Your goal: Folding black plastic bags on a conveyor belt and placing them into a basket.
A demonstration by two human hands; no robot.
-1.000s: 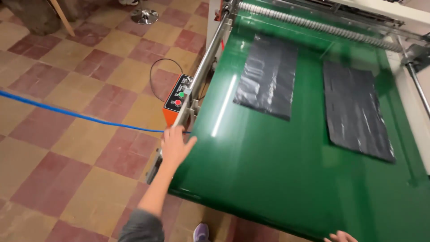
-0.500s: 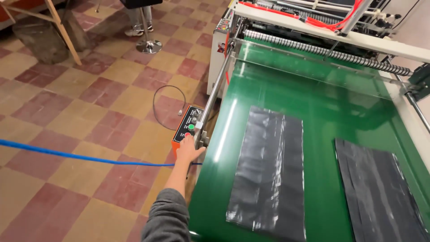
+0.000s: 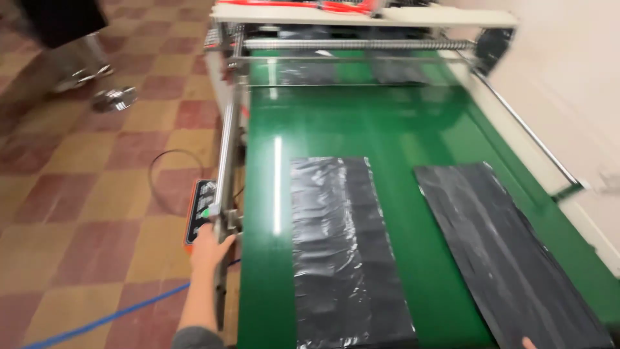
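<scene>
So the person's left hand [image 3: 208, 249] is reaching out to the small orange-framed control box with coloured buttons [image 3: 199, 210] that's hanging off the silver metal side rail [image 3: 226, 155] of the machine, down around 8 o'clock. The hand is touching the bottom edge of that box and the rail end, but the shot is blurry, so I can't tell how far the fingers are spread or whether they're actually gripping anything. The right hand [image 3: 528, 343] is barely peeking in at 5 o'clock, just a fingertip at the frame edge right by the near end of the flat black plastic bag on the right [image 3: 510, 258]. Can't tell its fingers either.

The wide green conveyor belt [image 3: 387, 129] is taking up the middle, with a second black plastic bag [image 3: 342, 252] lying flat toward 6 o'clock, apart from the right one with a strip of green between them. A thin black cable [image 3: 155, 187] is looping on the checkered red and tan tile floor [image 3: 77, 194] at 9 o'clock, and a blue hose [image 3: 103, 320] is running across at 7 o'clock.
</scene>
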